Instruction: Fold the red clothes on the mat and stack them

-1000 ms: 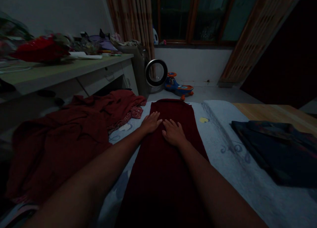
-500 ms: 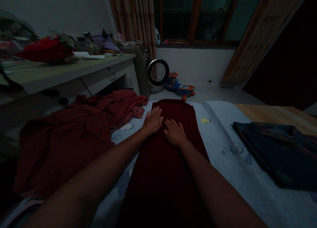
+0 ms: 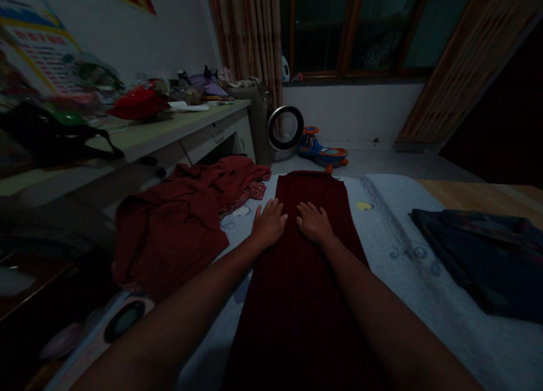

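Left hand (image 3: 268, 224): flat, fingers spread, palm down on the left edge of a dark red folded garment (image 3: 305, 278). Right hand (image 3: 314, 223): flat, fingers loosely apart, on the same garment, just beside the left. Garment lies lengthwise on a pale blue bedsheet (image 3: 394, 255), between a crumpled red cloth (image 3: 178, 221) and a dark folded cloth (image 3: 479, 255).

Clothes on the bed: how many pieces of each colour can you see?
Dark red, laid flat under both hands: 1, the long garment.
Dark red, crumpled: 1, the heap; pieces inside can't be told apart.
Dark blue, folded: 1, the cloth.
Total: 3.
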### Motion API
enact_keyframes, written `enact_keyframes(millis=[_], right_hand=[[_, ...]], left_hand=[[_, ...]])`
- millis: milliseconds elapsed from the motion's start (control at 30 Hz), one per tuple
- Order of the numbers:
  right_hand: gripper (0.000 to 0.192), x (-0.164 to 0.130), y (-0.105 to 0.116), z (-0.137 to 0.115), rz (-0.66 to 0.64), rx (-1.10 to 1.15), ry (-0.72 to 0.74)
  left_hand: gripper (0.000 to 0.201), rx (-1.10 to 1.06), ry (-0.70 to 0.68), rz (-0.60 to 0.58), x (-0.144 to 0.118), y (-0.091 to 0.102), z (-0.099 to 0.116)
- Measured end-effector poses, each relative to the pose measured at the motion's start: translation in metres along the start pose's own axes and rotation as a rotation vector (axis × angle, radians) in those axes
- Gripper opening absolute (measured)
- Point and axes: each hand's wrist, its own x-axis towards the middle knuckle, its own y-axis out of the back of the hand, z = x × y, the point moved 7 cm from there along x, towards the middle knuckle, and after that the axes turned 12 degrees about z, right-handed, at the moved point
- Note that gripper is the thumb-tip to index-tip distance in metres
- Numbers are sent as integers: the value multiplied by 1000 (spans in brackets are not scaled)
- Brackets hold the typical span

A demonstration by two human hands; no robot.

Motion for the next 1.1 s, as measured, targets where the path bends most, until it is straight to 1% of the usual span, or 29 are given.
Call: enact_keyframes(millis=[67,100,167,200,333,433,567,700,767,833,900,967,1033,1100], right_hand=[[54,0,-1,0,9,-7,-1],[54,0,-1,0,16,-10,0],[53,0,0,-1,28,-20,1],[53,0,0,-1,29,-25,3],[54,0,1,-2,25,-38,22],[53,-1,1,-2,34,-38,33],[53,-1,0,0,35,-37,30],[52,2,0,0,-10,-52,22],[54,4,6,-3,-20,-60,14],[58,2,21,-11,42,-69,17],[60,-10,43,-23,161,-73,45],[56,-33,65,-36,259,-53,103],[51,-68,77,-47,256,-12,192],[48,-109,81,-50,216,16,266]], left_hand=[[55,-73,-101,-33,-30,8,22],[56,-97,-138,-71,-46,8,31],[60,-120,-171,-131,-73,7,42],[62,-121,-175,-132,-83,7,45],[65,-113,-187,-115,-103,13,48],[67,-122,-219,-104,-119,23,48],[65,-167,-278,-111,-158,41,48],[62,-188,-265,-176,-195,57,43],[58,-197,-248,-214,-203,66,44],[53,-219,-230,-216,-204,76,49],[49,-255,-231,-180,-200,87,60],[48,-308,-274,-152,-197,93,75],[50,-368,-336,-172,-200,90,91],[53,-401,-368,-213,-206,80,100]])
